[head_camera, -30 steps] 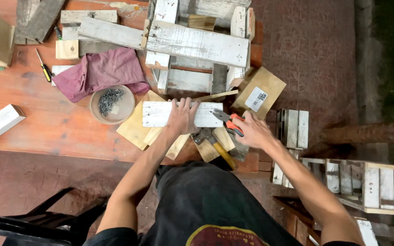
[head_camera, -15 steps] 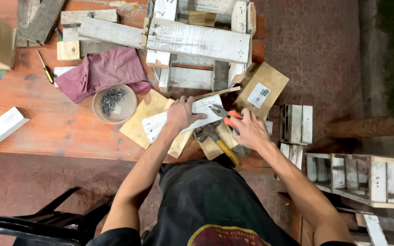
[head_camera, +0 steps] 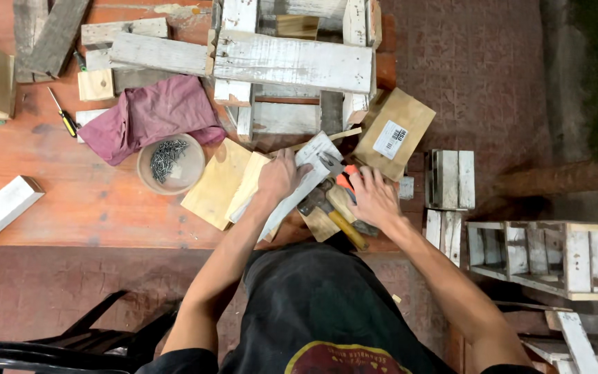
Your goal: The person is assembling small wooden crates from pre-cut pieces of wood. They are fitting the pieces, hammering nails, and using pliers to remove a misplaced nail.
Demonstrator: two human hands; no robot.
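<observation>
My left hand (head_camera: 279, 177) grips a white painted wood slat (head_camera: 304, 174) that lies tilted across yellow plywood pieces (head_camera: 219, 183) on the orange table. My right hand (head_camera: 374, 197) holds orange-handled pliers (head_camera: 339, 176) with the jaws at the slat's upper end. A hammer (head_camera: 328, 212) with a yellow handle lies just below the slat, between my hands.
A bowl of nails (head_camera: 170, 163) sits left of the plywood, beside a maroon cloth (head_camera: 148, 115). A weathered white pallet frame (head_camera: 292, 62) fills the table's back. A cardboard box (head_camera: 394, 134), a screwdriver (head_camera: 62, 113) and white wooden crates (head_camera: 555, 260) on the floor at right surround me.
The slat has swung from lying level to tilted, its right end raised. Both hands shifted with it, the pliers staying at the slat's end.
</observation>
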